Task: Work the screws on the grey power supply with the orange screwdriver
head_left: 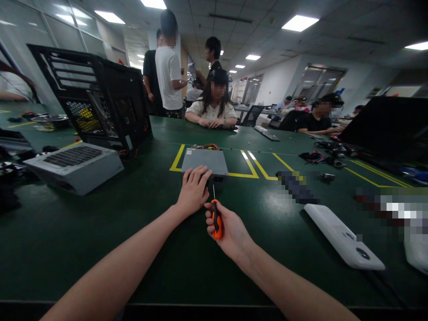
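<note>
A grey metal power supply box (207, 160) lies on the green table (100, 232) inside a yellow marked rectangle, with coloured wires at its far side. My left hand (193, 190) rests flat on its near edge, fingers stretched over the top. My right hand (227, 227) is closed round an orange-handled screwdriver (216, 219). The thin shaft points at the box's near face, and the tip meets it beside my left fingers.
A second grey power supply (75, 167) and a black open computer case (96, 100) stand at the left. A white flat device (344, 240) lies at the right, with cables (314, 157) farther back. Several people sit or stand across the table.
</note>
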